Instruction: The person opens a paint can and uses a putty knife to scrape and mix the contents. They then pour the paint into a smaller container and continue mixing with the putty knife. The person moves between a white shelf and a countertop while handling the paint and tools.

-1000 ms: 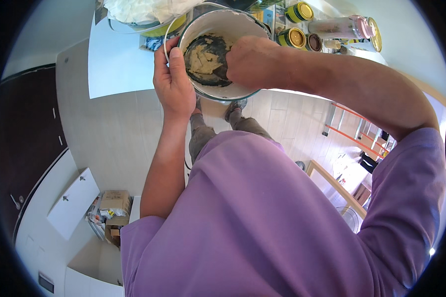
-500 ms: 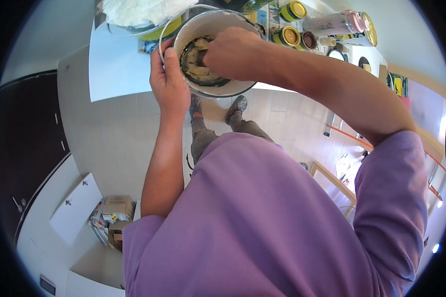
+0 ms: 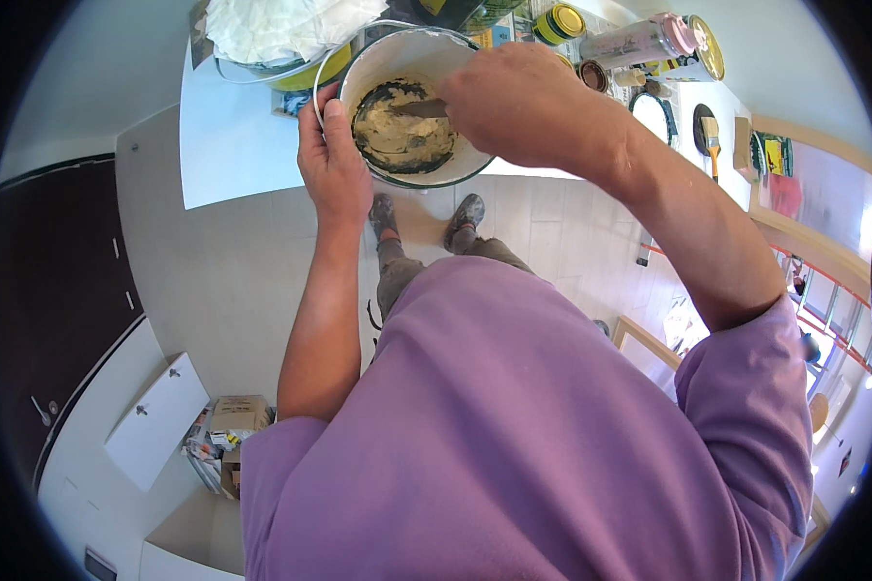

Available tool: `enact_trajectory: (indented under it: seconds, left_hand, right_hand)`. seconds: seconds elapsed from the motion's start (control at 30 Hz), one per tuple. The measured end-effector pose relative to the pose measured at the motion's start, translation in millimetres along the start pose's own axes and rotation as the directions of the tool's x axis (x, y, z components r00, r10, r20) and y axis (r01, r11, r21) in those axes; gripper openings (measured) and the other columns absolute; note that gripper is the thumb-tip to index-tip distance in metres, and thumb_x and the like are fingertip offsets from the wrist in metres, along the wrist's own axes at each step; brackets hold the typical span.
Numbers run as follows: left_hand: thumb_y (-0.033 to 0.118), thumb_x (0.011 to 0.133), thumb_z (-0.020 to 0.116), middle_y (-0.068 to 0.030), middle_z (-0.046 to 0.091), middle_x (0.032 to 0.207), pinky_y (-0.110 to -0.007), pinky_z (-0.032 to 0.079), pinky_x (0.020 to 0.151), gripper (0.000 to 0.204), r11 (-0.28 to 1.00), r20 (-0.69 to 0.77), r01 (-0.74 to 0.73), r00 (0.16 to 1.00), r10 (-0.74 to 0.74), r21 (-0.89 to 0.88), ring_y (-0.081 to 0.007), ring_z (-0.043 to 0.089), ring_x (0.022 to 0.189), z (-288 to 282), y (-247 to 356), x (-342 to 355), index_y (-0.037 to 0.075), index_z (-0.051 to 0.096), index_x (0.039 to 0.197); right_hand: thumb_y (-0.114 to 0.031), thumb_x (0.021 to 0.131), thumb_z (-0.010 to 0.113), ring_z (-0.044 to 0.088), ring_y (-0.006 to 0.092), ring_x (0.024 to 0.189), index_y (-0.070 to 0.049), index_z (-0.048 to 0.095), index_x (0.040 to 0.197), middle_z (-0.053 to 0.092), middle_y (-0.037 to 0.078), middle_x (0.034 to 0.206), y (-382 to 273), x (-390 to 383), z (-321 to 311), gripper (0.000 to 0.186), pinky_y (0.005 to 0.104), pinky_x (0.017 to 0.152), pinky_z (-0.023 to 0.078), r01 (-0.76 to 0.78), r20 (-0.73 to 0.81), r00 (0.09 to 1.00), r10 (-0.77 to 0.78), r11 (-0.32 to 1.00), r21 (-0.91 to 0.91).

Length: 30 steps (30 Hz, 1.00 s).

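Observation:
A white bucket (image 3: 383, 64) with a dark rim and a wire handle is tilted toward me at the table's near edge. My left hand (image 3: 337, 169) grips its left side, thumb on the outside near the rim and fingers behind. Cream-coloured paste (image 3: 397, 131) with dark smears covers the bottom. My right hand (image 3: 513, 102) is closed around a scraper, its grip hidden inside my fist. The scraper's dark flat blade (image 3: 422, 108) points left into the bucket, at the paste.
On the white table (image 3: 233, 145), white plastic sheeting (image 3: 281, 29) covers something at the back left. At the back right stand a yellow-lidded can (image 3: 560, 21) and a pink-capped bottle (image 3: 635, 41). A paintbrush (image 3: 711, 136) lies farther right. Cardboard boxes (image 3: 240, 416) sit on the lower left.
My right hand has drawn back up and right from deep inside the bucket to its right rim, bringing the scraper blade into sight. My left hand keeps its grip on the bucket.

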<state>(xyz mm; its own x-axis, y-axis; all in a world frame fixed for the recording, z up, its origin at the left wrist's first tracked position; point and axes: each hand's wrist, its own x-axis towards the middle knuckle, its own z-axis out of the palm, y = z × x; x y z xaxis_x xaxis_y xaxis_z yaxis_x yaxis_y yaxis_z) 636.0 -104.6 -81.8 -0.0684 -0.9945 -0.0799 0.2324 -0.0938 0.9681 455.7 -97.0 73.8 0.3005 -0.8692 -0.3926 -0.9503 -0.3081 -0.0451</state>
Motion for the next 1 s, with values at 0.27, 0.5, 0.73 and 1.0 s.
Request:
enact_trajectory:
  seconds: [0.27, 0.5, 0.73, 1.0]
  left_hand:
    - [0.029, 0.110, 0.050, -0.0085, 0.068, 0.118, -0.030, 0.050, 0.093, 0.036, 0.996, -0.026, -0.043, 0.999, 0.045, 0.074, -0.0146, 0.063, 0.104, 1.4, -8.0, 2.3, 0.002, 0.061, 0.131]
    - [0.028, 0.109, 0.053, -0.0098, 0.069, 0.113, -0.032, 0.051, 0.092, 0.033, 0.992, -0.110, -0.042, 0.992, 0.055, 0.117, -0.0171, 0.064, 0.102, 4.7, -3.8, 0.2, 0.002, 0.065, 0.124]
    - [0.029, 0.108, 0.054, -0.0124, 0.070, 0.113, -0.035, 0.053, 0.088, 0.032, 0.970, -0.166, -0.063, 0.981, 0.104, 0.234, -0.0210, 0.067, 0.100, 8.0, -2.7, 1.0, 0.002, 0.065, 0.122]
    - [0.029, 0.110, 0.051, -0.0106, 0.071, 0.115, -0.033, 0.054, 0.088, 0.033, 0.990, -0.122, -0.029, 0.991, 0.047, 0.140, -0.0178, 0.067, 0.101, 8.2, -1.7, -0.7, 0.003, 0.064, 0.125]
  right_hand:
    - [-0.012, 0.093, 0.063, 0.070, 0.0320, 0.073, -0.010, 0.073, 0.120, 0.069, 0.014, 0.077, 0.5, -41.9, 4.5, 0.029, 0.0462, 0.062, 0.052, -0.147, -0.103, 0.983, 0.149, 0.989, 0.034]
    - [-0.011, 0.092, 0.063, 0.068, 0.0320, 0.071, -0.011, 0.070, 0.126, 0.067, 0.014, 0.076, -10.6, -120.5, 57.1, 0.034, 0.0444, 0.062, 0.053, -0.158, -0.133, 0.978, 0.160, 0.987, 0.025]
    - [-0.011, 0.094, 0.061, 0.068, 0.0336, 0.071, -0.009, 0.069, 0.126, 0.067, 0.016, 0.076, -8.6, -174.0, 74.6, 0.032, 0.0446, 0.064, 0.053, -0.234, -0.136, 0.959, 0.247, 0.967, 0.103]
    - [-0.011, 0.096, 0.060, 0.068, 0.0354, 0.071, -0.007, 0.068, 0.126, 0.068, 0.018, 0.077, 1.0, -207.1, 81.4, 0.031, 0.0449, 0.066, 0.053, -0.300, -0.145, 0.931, 0.334, 0.930, 0.211]
